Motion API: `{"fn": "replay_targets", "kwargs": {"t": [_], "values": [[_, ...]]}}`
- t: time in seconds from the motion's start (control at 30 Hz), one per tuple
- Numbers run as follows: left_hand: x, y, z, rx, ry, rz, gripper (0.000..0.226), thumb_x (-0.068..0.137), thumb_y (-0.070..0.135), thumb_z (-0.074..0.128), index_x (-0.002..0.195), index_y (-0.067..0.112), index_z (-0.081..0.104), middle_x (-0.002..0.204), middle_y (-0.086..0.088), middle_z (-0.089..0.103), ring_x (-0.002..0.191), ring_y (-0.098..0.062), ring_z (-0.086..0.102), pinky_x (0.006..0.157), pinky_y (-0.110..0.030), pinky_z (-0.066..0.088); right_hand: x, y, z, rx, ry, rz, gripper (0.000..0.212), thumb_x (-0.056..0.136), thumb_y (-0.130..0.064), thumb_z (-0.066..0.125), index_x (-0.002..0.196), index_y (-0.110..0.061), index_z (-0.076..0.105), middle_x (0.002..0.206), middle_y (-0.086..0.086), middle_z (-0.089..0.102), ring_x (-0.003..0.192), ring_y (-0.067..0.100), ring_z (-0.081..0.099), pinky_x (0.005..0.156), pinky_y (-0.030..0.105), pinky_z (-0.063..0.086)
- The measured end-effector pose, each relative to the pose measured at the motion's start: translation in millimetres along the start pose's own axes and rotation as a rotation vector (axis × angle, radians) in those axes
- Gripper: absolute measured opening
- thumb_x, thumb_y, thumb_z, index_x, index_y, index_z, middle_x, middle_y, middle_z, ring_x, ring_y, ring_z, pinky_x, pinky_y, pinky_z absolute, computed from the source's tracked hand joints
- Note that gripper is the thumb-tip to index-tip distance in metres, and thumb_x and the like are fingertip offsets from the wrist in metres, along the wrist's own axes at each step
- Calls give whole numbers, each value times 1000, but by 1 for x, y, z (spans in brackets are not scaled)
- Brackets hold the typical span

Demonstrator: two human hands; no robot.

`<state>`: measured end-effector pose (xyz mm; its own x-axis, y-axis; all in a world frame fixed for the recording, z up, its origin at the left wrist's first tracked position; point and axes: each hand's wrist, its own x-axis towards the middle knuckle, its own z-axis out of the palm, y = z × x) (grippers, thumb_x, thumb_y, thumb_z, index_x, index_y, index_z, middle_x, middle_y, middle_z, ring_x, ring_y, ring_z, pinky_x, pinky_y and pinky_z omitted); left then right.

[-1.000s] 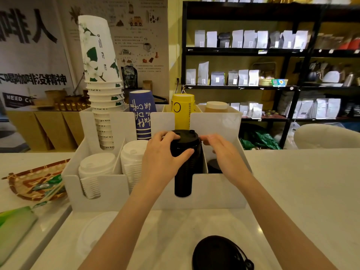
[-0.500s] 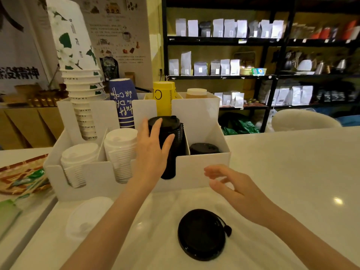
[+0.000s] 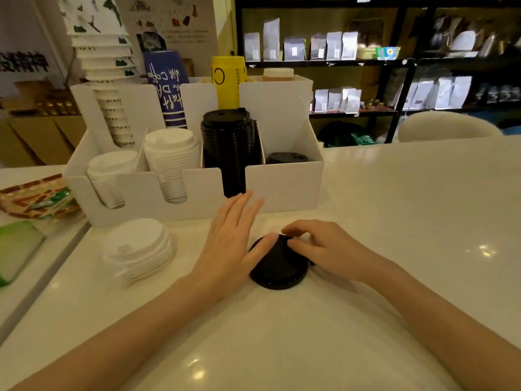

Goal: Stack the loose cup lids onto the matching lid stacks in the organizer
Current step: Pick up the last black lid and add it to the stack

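A loose black lid (image 3: 275,266) lies on the white counter in front of the white organizer (image 3: 284,187). My right hand (image 3: 318,246) curls over the lid's right side, with fingertips and thumb closed on its raised top. My left hand (image 3: 228,244) lies flat and open beside it, the thumb touching the lid's left edge. In the organizer stand a tall black lid stack (image 3: 228,142), a short black lid stack (image 3: 286,158) and two white lid stacks (image 3: 111,170) (image 3: 170,153). A loose pile of white lids (image 3: 138,249) sits on the counter at the left.
Paper cup stacks stand in the organizer's back row: white with green print (image 3: 104,69), blue (image 3: 166,88), yellow (image 3: 228,77). A woven tray with packets (image 3: 36,196) lies at the far left. Dark shelves with bags (image 3: 324,49) fill the background.
My left hand left the tall black stack and came down beside the loose black lid. My right hand dropped onto that lid. The view tilted downward.
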<state>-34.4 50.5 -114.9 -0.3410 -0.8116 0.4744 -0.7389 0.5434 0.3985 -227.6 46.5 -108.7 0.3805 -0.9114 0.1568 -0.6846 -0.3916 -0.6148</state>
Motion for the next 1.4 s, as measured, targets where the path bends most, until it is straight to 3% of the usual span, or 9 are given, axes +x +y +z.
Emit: {"fn": "replay_targets", "kwargs": {"t": [0.17,0.47,0.57,0.63,0.77,1.0,1.1,1.3,1.4], "values": [[-25,-1,-4,32,-204,-42,80,69,74,33,134,30,23,146,9,22,130,-2,10,106,-24,8,0,0,2,-7,17,-8,24,88,-32,48,109,-26,58,97,-16,56,76,-20,47,64,2,38],[-25,4,-4,-39,-206,-90,86,56,73,54,128,29,35,116,12,42,107,-5,35,96,-23,26,-2,-5,3,75,35,35,24,88,-28,47,108,-23,60,96,-13,58,85,-3,53,71,12,41],[-23,4,-9,-147,-144,-128,88,52,73,61,125,29,41,117,14,47,109,-6,42,98,-24,33,-1,-8,0,175,68,73,26,91,-24,42,108,-22,62,96,-13,61,89,-3,53,72,7,42],[-21,5,-15,-219,-81,-129,86,50,71,61,124,29,43,119,14,49,109,0,43,93,-14,32,1,-13,-5,276,118,89,28,92,-19,39,106,-22,63,93,-16,61,89,-3,54,71,4,42],[-9,9,-31,-320,41,-124,82,50,61,66,122,27,47,115,14,54,106,1,48,87,-9,38,10,-25,-18,420,196,68,31,92,-13,36,99,-22,65,90,-10,65,83,2,61,73,16,48],[30,11,-67,-423,246,-154,85,44,61,68,120,30,50,112,11,59,102,-5,56,79,-11,43,43,-52,-43,613,444,42,27,87,-12,44,85,-15,70,89,6,71,84,13,67,77,19,53],[50,12,-79,-430,339,-114,83,45,64,65,119,29,51,111,10,60,100,-3,56,77,-6,44,60,-66,-52,651,493,10,29,86,-13,42,81,-18,71,86,1,72,85,10,67,76,18,51],[91,3,-96,-515,453,-105,65,50,57,69,109,37,50,100,29,55,101,7,52,78,-8,44,95,-91,-63,673,626,-81,22,88,-29,46,88,-27,68,90,-7,67,90,3,58,78,19,47],[107,-3,-99,-496,523,-89,57,57,46,75,107,35,50,102,25,56,103,5,51,76,-3,41,115,-99,-65,670,617,-80,27,89,-30,40,98,-23,65,102,-2,64,100,8,54,89,29,40]]}}
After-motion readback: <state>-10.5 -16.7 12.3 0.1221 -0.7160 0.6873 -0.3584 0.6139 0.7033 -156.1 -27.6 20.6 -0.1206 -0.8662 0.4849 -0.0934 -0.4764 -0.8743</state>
